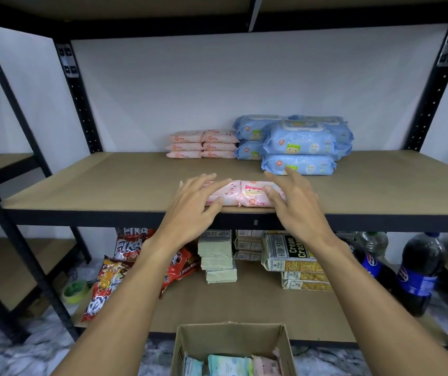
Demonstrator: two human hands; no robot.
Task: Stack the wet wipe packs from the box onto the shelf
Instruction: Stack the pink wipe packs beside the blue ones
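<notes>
Two pink wipe packs (247, 195) lie side by side at the front edge of the shelf (103, 183). My left grip (190, 204) and right grip (298, 210) rest spread flat on them, pinching nothing. They look light, soft and slick-wrapped, so I'd clasp the outer ends, squeezing gently.
</notes>
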